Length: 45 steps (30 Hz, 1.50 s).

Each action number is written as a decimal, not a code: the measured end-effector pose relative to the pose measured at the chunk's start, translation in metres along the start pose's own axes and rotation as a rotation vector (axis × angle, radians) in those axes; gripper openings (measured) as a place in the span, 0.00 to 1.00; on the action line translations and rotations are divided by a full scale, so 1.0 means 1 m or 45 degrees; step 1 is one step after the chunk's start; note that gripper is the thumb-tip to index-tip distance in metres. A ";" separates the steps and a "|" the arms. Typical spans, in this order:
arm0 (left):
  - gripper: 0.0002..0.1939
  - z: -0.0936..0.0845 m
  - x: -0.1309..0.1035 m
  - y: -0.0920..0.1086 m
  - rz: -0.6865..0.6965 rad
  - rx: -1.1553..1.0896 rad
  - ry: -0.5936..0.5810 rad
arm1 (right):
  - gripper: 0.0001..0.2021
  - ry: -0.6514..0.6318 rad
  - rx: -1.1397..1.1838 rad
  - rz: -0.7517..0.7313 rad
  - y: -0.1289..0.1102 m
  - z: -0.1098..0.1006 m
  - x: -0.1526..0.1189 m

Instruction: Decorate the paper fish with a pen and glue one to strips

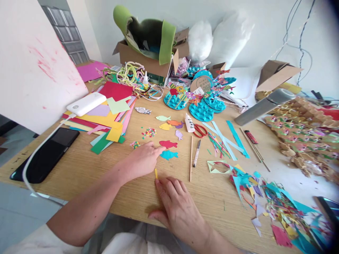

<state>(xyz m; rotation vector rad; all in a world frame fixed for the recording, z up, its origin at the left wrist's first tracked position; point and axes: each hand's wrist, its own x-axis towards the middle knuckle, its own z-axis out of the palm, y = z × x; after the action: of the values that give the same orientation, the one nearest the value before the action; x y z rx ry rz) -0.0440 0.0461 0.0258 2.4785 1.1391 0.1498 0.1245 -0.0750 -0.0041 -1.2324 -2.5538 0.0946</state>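
My left hand (144, 158) reaches over the table with its index finger stretched out, the tip at the lower edge of a red paper fish (168, 144). A blue paper fish (169, 155) lies just below it. Near the table's front edge, my right hand (176, 201) rests palm down, thumb apart, its index fingertip on the end of a small yellow paper strip (156, 173). Beyond the hands lie green (163, 118), yellow (165, 126), orange and purple paper fish, and small piles of coloured paper bits (149, 132).
Coloured paper sheets (113, 106), a white power bank (86, 104) and a black phone (47, 155) lie left. Right of centre are a glue bottle (189, 123), red scissors (200, 130), a pen (196, 153) and a wooden stick (191, 158). Paper scraps (280, 208) and a grey flask (265, 107) stand farther right.
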 end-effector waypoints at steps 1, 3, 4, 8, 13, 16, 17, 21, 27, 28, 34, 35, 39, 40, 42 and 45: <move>0.28 0.000 0.000 0.000 0.004 0.008 0.001 | 0.39 0.022 0.013 -0.008 -0.003 -0.001 -0.006; 0.28 0.000 0.000 0.000 0.012 0.023 0.007 | 0.43 0.052 0.022 -0.053 -0.009 -0.001 -0.018; 0.28 0.000 0.000 0.000 0.019 0.030 0.016 | 0.42 0.065 0.028 -0.079 -0.011 0.000 -0.024; 0.27 0.003 0.000 -0.001 0.050 0.047 0.059 | 0.17 0.192 0.056 -0.166 -0.015 0.005 -0.045; 0.28 0.008 0.002 -0.004 0.035 0.025 0.095 | 0.11 0.334 0.154 -0.222 -0.021 0.004 -0.054; 0.27 0.009 0.004 -0.006 0.055 -0.005 0.147 | 0.10 0.341 0.378 -0.103 -0.021 -0.006 -0.047; 0.26 0.010 0.004 -0.006 0.062 -0.016 0.165 | 0.10 0.340 0.479 -0.035 -0.018 -0.011 -0.042; 0.24 0.011 0.007 -0.007 0.063 -0.044 0.215 | 0.06 0.468 0.789 0.421 0.009 -0.037 -0.009; 0.14 0.017 0.013 -0.008 0.052 0.000 0.253 | 0.09 0.727 1.249 0.745 0.074 -0.051 0.054; 0.12 0.018 0.014 -0.008 0.027 0.011 0.275 | 0.10 0.775 1.327 0.749 0.082 -0.048 0.061; 0.09 0.026 0.017 -0.008 -0.119 0.013 0.316 | 0.12 0.866 1.433 0.859 0.102 -0.019 0.069; 0.09 0.027 0.017 -0.008 -0.135 -0.001 0.314 | 0.13 0.855 1.420 0.886 0.103 -0.016 0.067; 0.09 0.031 0.019 -0.010 -0.162 -0.035 0.316 | 0.15 0.830 1.370 0.991 0.108 -0.012 0.065; 0.08 0.033 0.020 -0.011 -0.159 -0.042 0.319 | 0.15 0.805 1.343 1.020 0.110 -0.012 0.065; 0.06 0.035 0.021 -0.011 -0.153 -0.057 0.326 | 0.15 0.743 1.264 1.073 0.112 -0.010 0.067; 0.05 0.037 0.023 -0.013 -0.148 -0.069 0.336 | 0.14 0.657 1.132 1.095 0.115 -0.004 0.067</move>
<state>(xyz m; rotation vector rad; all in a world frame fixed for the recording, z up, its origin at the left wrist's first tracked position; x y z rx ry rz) -0.0279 0.0589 -0.0147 2.3878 1.3617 0.4795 0.1729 0.0484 -0.0059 -1.5427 -1.1542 0.8485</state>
